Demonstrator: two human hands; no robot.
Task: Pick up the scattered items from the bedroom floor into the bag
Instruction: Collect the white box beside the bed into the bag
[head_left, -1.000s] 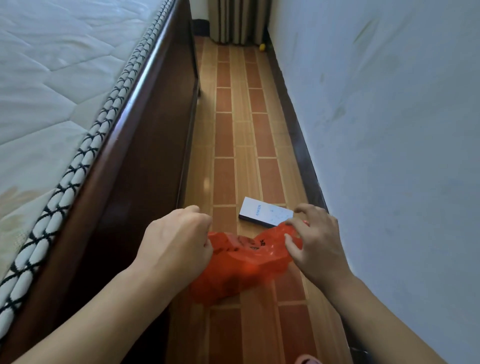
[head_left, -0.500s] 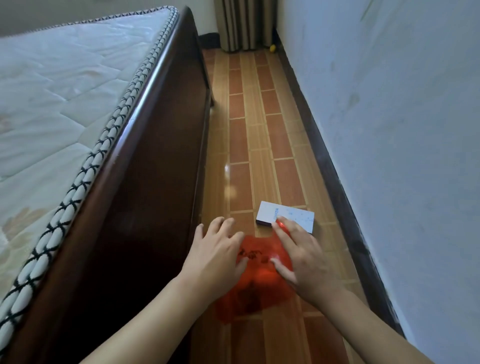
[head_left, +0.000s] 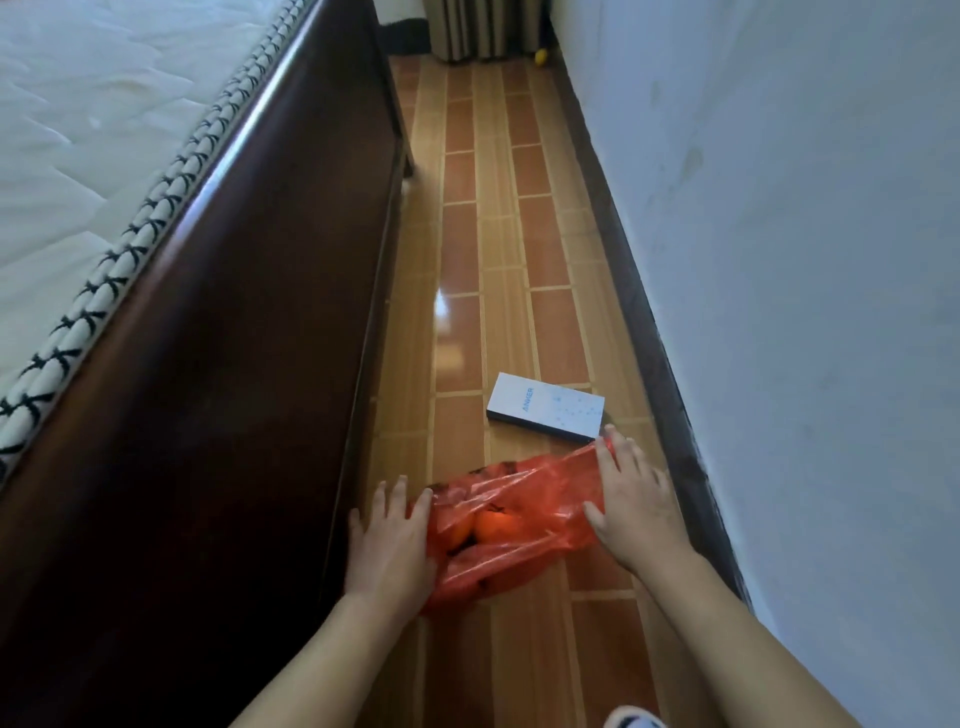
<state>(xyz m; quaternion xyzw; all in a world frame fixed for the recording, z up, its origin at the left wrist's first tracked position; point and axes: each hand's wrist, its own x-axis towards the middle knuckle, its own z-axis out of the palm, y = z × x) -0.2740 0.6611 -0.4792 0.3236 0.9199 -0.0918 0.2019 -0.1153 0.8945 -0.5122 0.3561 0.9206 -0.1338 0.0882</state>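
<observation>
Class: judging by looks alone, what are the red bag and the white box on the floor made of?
Red bag: thin glossy plastic film, likely; it crinkles, shines, and orange fruit shows through. White box: probably matte printed cardboard, with crisp flat edges and printed lettering.

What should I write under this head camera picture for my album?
Both hands, left and right, spread an orange bag on the floor beside a white box.

A red plastic bag (head_left: 511, 525) is lying on the floor (head_left: 498, 291) beside the bed frame (head_left: 249, 389). The left hand (head_left: 392, 545) is pressing flat on its near-bed side, and the right hand (head_left: 631, 501) is resting with straight fingers on its far side. A white box (head_left: 545, 408) is lying just beyond the bag.
</observation>
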